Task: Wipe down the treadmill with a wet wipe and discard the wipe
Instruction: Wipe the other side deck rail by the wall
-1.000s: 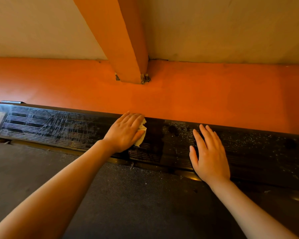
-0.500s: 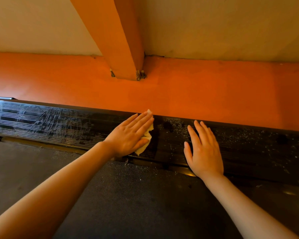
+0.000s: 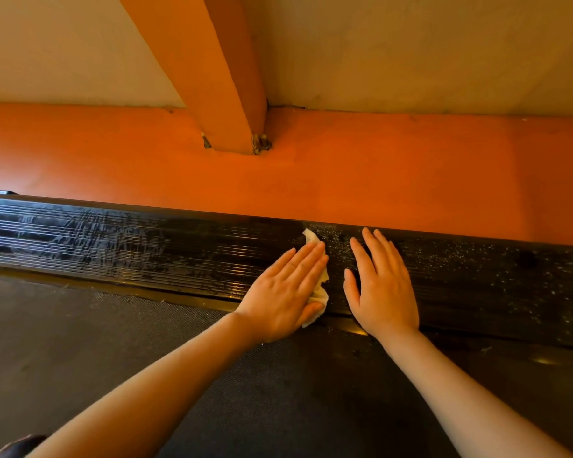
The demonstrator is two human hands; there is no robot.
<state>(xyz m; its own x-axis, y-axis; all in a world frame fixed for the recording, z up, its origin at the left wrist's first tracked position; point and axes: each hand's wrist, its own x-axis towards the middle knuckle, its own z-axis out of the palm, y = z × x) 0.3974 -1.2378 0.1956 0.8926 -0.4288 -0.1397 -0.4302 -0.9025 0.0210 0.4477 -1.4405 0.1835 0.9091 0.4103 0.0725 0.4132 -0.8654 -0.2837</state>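
Since a second ago the left hand (image 3: pixel 286 290) has slid the wipe (image 3: pixel 318 285) rightward along the black rail (image 3: pixel 146 249), so it now lies just beside the right hand (image 3: pixel 382 285). The left hand presses the wipe flat with straight fingers; the right rests flat and spread on the dusty rail. The rail looks streaked wet to the left, with the belt (image 3: pixel 113 342) below.

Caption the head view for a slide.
Left hand presses a wipe along the treadmill's side rail; right hand rests flat beside it.
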